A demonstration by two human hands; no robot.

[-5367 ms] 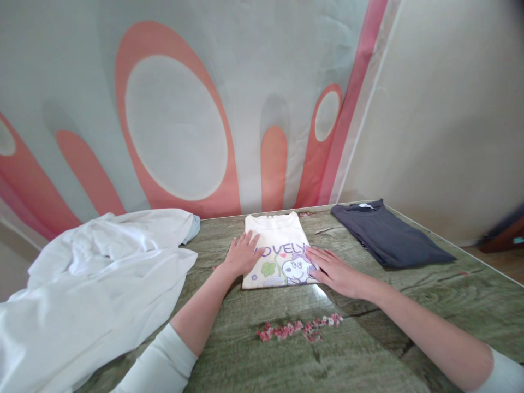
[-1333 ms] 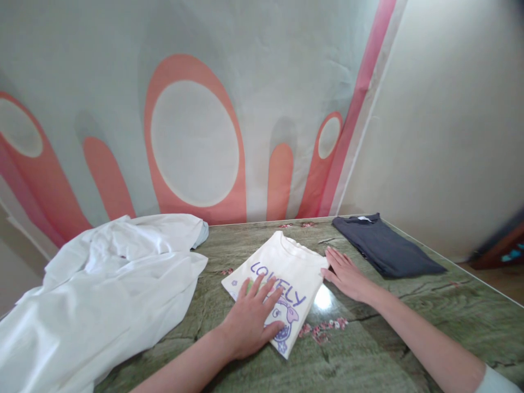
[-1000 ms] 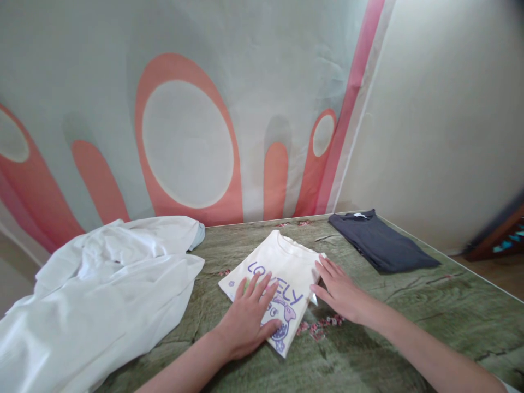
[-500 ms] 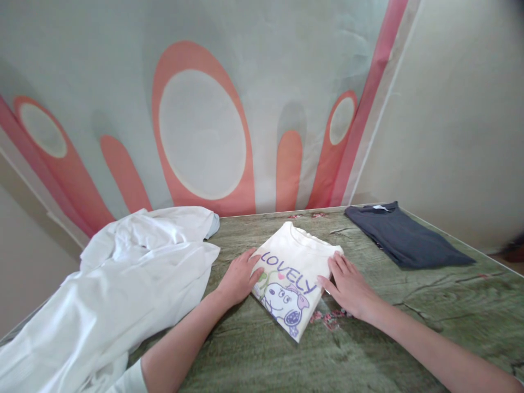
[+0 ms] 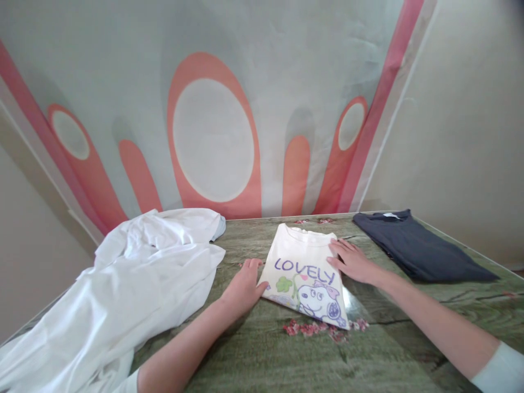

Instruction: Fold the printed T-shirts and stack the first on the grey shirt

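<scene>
Touching the shirt (image 5: 305, 259) at its lower left corner, the left hand (image 5: 242, 285) has its fingers close together and its thumb set apart from them, thumb tip on the cloth. Opposite, I have the right hand (image 5: 355, 262) with fingertips laid on the upper right edge, fingers side by side, thumb spread away. Between the hands the shirt lies on the table (image 5: 266, 360), folded into a flat, slightly skewed block, off-white and soft-looking, its round neckband at the far end. Pale sleeves (image 5: 501, 371) leave both forearms bare. On my left sprawls the white cloth (image 5: 164, 284), a smooth, loose heap of rounded folds with a pale blue edge; on my right, apart from the hand, lies the dark shirt (image 5: 413, 248), folded and matte. The table has a grey-green wood grain, pink blossoms (image 5: 309, 328) patterned just nearer than the shirt, and a glare (image 5: 350, 302) beside it. Beyond, I see a grey backdrop (image 5: 245, 33) with coral, pale-centred ovals and pink bands, then a plain wall (image 5: 470, 136). I can read LOVELY in purple, above a clover (image 5: 284, 284) and a cartoon dog (image 5: 313, 300); the dark shirt's neck label (image 5: 392, 216) is too small to read.
</scene>
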